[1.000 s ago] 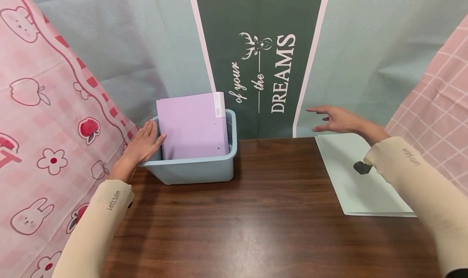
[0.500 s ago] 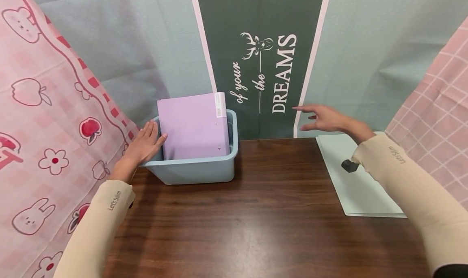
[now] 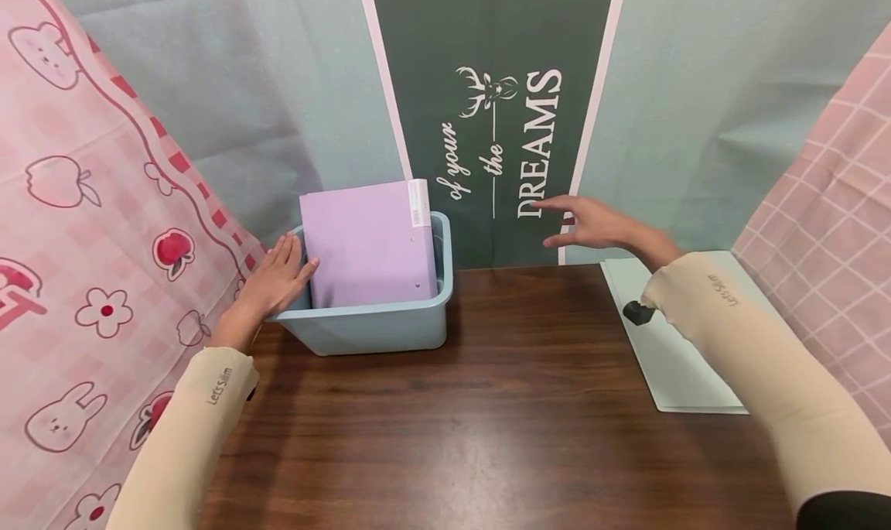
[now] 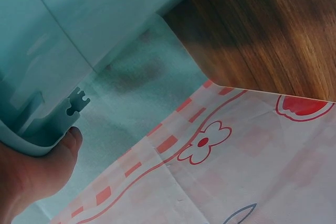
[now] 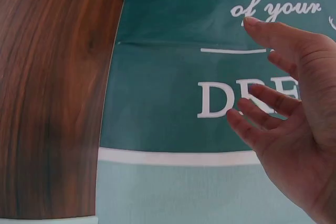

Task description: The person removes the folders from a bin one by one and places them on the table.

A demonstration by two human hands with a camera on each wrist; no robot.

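Observation:
A light blue plastic bin [image 3: 383, 333] stands on the table at the left in the head view. Inside it, several lilac binders or folders [image 3: 369, 244] lean upright, the front one with a white label at its upper right corner. My left hand [image 3: 274, 278] holds the bin's left rim, its thumb over the inner side; the left wrist view shows a finger [image 4: 71, 142] below the rim's outer edge. My right hand [image 3: 595, 222] hovers in front of the backdrop, right of the bin and apart from it, fingers spread and slightly bent, holding nothing.
Pale green flat folders or sheets [image 3: 685, 367] lie on the brown wooden table [image 3: 445, 437] at the right, partly under my right forearm. A green printed cloth [image 3: 497, 151] hangs behind the table. Pink cloths stand at the left [image 3: 104, 267] and right [image 3: 828, 236].
My right hand has moved left, away from the pale green folders and toward the bin. The left hand has stayed at the bin's rim, and the binders look unmoved.

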